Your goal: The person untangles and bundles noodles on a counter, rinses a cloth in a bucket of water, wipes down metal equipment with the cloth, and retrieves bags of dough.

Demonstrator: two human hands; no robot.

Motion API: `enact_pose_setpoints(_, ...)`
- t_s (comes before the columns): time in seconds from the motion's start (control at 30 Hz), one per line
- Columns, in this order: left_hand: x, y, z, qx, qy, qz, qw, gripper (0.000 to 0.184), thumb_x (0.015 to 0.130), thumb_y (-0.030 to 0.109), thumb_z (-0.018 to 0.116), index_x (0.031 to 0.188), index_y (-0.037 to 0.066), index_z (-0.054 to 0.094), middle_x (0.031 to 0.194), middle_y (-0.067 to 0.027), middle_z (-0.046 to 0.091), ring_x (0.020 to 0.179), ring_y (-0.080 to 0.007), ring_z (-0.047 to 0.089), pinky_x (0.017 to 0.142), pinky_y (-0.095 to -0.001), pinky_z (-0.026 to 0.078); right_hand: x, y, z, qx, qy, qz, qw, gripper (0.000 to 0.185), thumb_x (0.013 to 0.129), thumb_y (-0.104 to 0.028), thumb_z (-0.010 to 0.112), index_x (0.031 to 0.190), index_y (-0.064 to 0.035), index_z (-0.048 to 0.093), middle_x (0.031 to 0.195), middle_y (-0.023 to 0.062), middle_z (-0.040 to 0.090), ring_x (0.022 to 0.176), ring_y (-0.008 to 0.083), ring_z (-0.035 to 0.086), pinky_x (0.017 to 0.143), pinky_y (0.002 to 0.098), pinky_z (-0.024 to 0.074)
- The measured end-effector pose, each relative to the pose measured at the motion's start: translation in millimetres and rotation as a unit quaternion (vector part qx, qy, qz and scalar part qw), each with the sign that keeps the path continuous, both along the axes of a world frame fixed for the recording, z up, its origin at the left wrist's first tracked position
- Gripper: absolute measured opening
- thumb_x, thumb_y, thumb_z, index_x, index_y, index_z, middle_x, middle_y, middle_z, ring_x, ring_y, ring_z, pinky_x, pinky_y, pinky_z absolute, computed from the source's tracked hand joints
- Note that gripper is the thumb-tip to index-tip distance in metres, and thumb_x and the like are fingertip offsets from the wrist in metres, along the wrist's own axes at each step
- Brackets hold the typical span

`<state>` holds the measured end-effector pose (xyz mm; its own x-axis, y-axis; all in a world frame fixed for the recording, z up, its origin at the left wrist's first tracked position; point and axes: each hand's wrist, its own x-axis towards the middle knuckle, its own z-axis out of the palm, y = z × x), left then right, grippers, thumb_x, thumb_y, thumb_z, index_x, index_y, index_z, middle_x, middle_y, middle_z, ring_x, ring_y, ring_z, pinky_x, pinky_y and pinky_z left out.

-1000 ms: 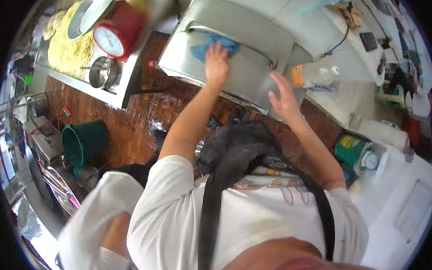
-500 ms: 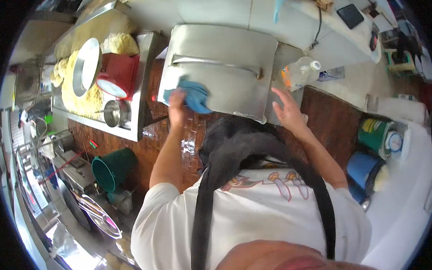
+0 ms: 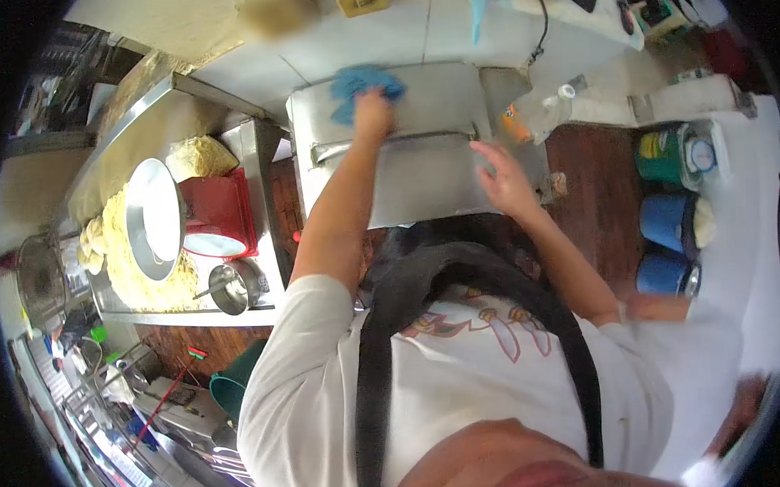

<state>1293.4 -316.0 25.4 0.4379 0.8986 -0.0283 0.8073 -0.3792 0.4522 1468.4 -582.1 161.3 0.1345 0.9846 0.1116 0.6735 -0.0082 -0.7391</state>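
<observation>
While your left hand (image 3: 373, 117) bears on the crumpled blue cloth (image 3: 354, 88), that cloth lies against the broad, silvery metal cover (image 3: 422, 178), on the section beyond its long, thin metal handle (image 3: 429, 136). Your fingers there are blurred and partly lost in the fabric, so I cannot tell whether they clench it or only press it. Your right hand (image 3: 508, 186) is empty, its fingers spread, near the right end of the handle; whether a fingertip touches the metal is unclear. Just beside the cover, on your right, is a clear plastic bottle with an orange label (image 3: 540, 118). To your left, a metal-rimmed worktop (image 3: 195, 319) bears a heap of pale yellow food (image 3: 124, 261), a red box-shaped scale (image 3: 219, 206), a round, shallow metal bowl (image 3: 155, 219) and a small steel pot (image 3: 235, 287).
</observation>
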Motion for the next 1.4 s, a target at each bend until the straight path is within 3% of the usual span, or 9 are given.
enact_pose_setpoints(0.27,86,-29,-12,-0.050,-0.087,-0.314,0.944,0.027,0.084,0.011,0.058,0.106,0.013,0.074,0.105,-0.0164,0.071,0.095,-0.0371,0.068,0.090,-0.0463,0.051,-47,-33,-6,-0.066,-0.007,-0.003,0.998,0.043,0.090,-0.009,0.059,0.132,-0.0031,0.053,0.128,0.0213,0.056,0.119,0.0391,0.054,0.102,0.0433,0.0432)
enact_pose_setpoints(0.37,21,12,-45,-0.062,-0.100,-0.111,0.987,0.024,0.086,0.015,0.057,0.103,0.011,0.074,0.101,-0.0199,0.070,0.095,-0.0377,0.068,0.087,-0.0480,0.052,-45,-56,1,-0.081,-0.025,-0.014,0.996,0.043,0.089,-0.008,0.060,0.132,-0.0031,0.053,0.126,0.0198,0.057,0.115,0.0365,0.057,0.098,0.0411,0.0451)
enact_pose_setpoints(0.5,-145,14,11,0.012,0.023,-0.005,1.000,0.023,0.081,0.014,0.063,0.102,0.008,0.074,0.097,-0.0207,0.070,0.093,-0.0383,0.068,0.083,-0.0450,0.053,-28,-82,-7,-0.043,0.010,-0.026,0.999,0.041,0.090,-0.008,0.059,0.131,-0.0038,0.053,0.123,0.0181,0.059,0.113,0.0350,0.058,0.098,0.0403,0.0456)
enact_pose_setpoints(0.53,-169,-8,40,-0.090,-0.025,0.095,0.991,0.024,0.082,0.014,0.065,0.104,0.007,0.073,0.099,-0.0208,0.070,0.094,-0.0382,0.068,0.084,-0.0442,0.053,-27,-90,-17,-0.054,0.012,-0.023,0.998,0.040,0.091,-0.008,0.059,0.131,-0.0039,0.054,0.123,0.0178,0.060,0.113,0.0343,0.059,0.098,0.0400,0.0457)
enact_pose_setpoints(0.6,-238,-19,-7,0.048,-0.059,0.083,0.994,0.028,0.088,0.015,0.064,0.112,0.004,0.069,0.100,-0.0199,0.072,0.094,-0.0324,0.070,0.083,-0.0398,0.053,-20,-98,-35,-0.078,0.011,0.001,0.997,0.039,0.092,-0.009,0.059,0.130,-0.0040,0.054,0.122,0.0170,0.060,0.114,0.0330,0.059,0.098,0.0396,0.0457)
enact_pose_setpoints(0.7,-277,-107,7,-0.067,-0.216,0.237,0.945,0.029,0.089,0.010,0.061,0.116,0.002,0.067,0.098,-0.0192,0.072,0.092,-0.0281,0.070,0.083,-0.0368,0.052,-24,-100,-34,-0.146,0.046,0.086,0.984,0.040,0.092,-0.011,0.059,0.132,-0.0043,0.053,0.124,0.0190,0.059,0.114,0.0352,0.059,0.097,0.0408,0.0471)
enact_pose_setpoints(0.97,-410,-387,-11,-0.107,-0.106,0.378,0.914,0.032,0.090,0.016,0.061,0.120,0.005,0.062,0.104,-0.0229,0.068,0.101,-0.0377,0.066,0.089,-0.0412,0.049,-69,-70,-47,-0.220,0.058,0.248,0.942,0.036,0.094,-0.011,0.060,0.129,-0.0031,0.055,0.119,0.0171,0.064,0.106,0.0284,0.064,0.092,0.0369,0.0509)
enact_pose_setpoints(1.2,-529,-678,-83,-0.187,-0.046,0.701,0.687,0.031,0.087,0.019,0.056,0.113,0.006,0.067,0.111,-0.0250,0.067,0.106,-0.0400,0.065,0.091,-0.0479,0.050,-255,-23,-11,-0.152,-0.005,0.461,0.874,0.036,0.094,-0.007,0.059,0.130,-0.0031,0.055,0.116,0.0151,0.066,0.104,0.0239,0.065,0.091,0.0354,0.0516)
enact_pose_setpoints(1.4,-577,-841,-134,-0.310,-0.075,0.782,0.535,0.032,0.086,0.021,0.055,0.109,0.004,0.069,0.114,-0.0248,0.067,0.109,-0.0394,0.064,0.094,-0.0467,0.050,-493,-36,-8,-0.193,-0.013,0.605,0.772,0.039,0.091,-0.009,0.063,0.129,-0.0034,0.056,0.114,0.0161,0.066,0.103,0.0273,0.065,0.092,0.0361,0.0508)
